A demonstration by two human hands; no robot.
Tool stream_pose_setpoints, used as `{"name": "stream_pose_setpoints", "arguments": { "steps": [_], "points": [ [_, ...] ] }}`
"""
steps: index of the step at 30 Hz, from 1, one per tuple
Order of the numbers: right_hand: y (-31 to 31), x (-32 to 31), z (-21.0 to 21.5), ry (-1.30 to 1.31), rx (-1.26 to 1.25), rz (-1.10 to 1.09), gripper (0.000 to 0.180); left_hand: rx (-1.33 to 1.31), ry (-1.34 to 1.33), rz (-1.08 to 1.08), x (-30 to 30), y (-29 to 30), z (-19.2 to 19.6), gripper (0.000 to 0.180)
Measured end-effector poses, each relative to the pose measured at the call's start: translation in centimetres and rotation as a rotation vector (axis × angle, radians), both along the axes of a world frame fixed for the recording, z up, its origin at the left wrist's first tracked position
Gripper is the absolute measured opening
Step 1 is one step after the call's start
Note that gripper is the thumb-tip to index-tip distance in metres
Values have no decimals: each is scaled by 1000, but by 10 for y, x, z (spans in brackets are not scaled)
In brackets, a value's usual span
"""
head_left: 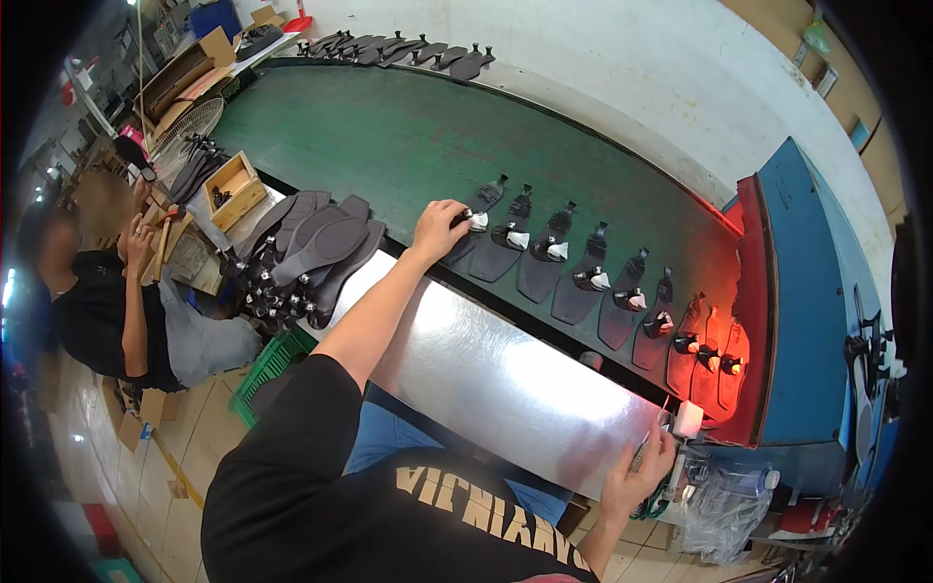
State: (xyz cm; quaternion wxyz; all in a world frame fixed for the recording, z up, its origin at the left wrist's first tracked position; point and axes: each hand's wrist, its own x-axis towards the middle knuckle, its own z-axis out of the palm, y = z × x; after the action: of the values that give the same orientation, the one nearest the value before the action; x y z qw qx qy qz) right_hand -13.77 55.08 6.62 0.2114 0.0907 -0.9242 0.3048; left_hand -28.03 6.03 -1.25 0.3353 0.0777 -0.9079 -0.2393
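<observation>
A row of dark shoe soles (pixel 499 255), each with a black piece and a white tip on it, lies along the green conveyor belt (pixel 389 131). My left hand (pixel 439 231) reaches over to the leftmost sole, its fingertips closed on the black piece with a white tip (pixel 474 222). At the right end of the shiny metal ledge (pixel 466 355), my right hand (pixel 637 476) has its thumb and fingers apart. Close to those fingers are a thin upright stick (pixel 666 402) and a white block-like piece (pixel 688 419); whether they touch is unclear.
The belt leads into a blue machine (pixel 812 291) with a glowing red opening. Stacked grey soles (pixel 316 243) lie left of my arm, beyond them a wooden box (pixel 235 191). Another person (pixel 107 311) sits at the left. More soles (pixel 389 49) line the belt's far side.
</observation>
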Motion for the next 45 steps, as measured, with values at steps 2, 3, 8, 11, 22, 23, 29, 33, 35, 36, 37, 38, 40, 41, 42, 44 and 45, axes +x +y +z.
{"name": "stream_pose_setpoints", "arguments": {
  "steps": [2,3,8,11,22,23,29,33,35,36,37,38,40,41,42,44,45],
  "points": [
    [-23,-4,6,40,-47,113,47,52,-47,39,3,0,7,26],
    [-35,-5,9,60,-71,169,46,134,2,28,6,-4,13,26],
    [-78,-7,11,-397,-743,439,34,639,181,-138,36,26,69,27],
    [-104,-24,-3,-643,-1252,691,29,1001,-39,-334,94,82,95,23],
    [-124,-10,34,-615,-1522,856,20,1647,-170,-589,204,149,82,30],
    [-123,-6,35,-679,-1461,882,24,1656,-192,-594,206,150,82,29],
    [-117,20,34,-631,-959,819,30,1652,-215,-642,213,161,89,23],
    [-111,30,28,-526,-855,741,30,1577,-286,-612,217,163,89,28],
    [-113,34,33,-572,-897,683,36,1563,-294,-586,219,166,91,31],
    [-115,35,38,-602,-920,660,40,1566,-291,-584,219,168,93,31],
    [-116,35,40,-631,-944,638,44,1569,-287,-581,218,169,95,31],
    [-115,34,38,-558,-877,662,45,1571,-283,-579,218,171,97,31],
    [-112,32,29,-411,-740,705,48,1576,-286,-573,219,172,100,31],
    [-112,32,27,-395,-749,700,45,1579,-288,-570,219,173,100,31],
    [-111,34,26,-380,-757,696,43,1580,-285,-584,219,173,100,31],
    [-110,35,24,-375,-763,700,39,1580,-277,-611,219,173,99,31],
    [-109,36,23,-386,-760,706,37,1574,-276,-614,219,173,98,31]
  ]
}}
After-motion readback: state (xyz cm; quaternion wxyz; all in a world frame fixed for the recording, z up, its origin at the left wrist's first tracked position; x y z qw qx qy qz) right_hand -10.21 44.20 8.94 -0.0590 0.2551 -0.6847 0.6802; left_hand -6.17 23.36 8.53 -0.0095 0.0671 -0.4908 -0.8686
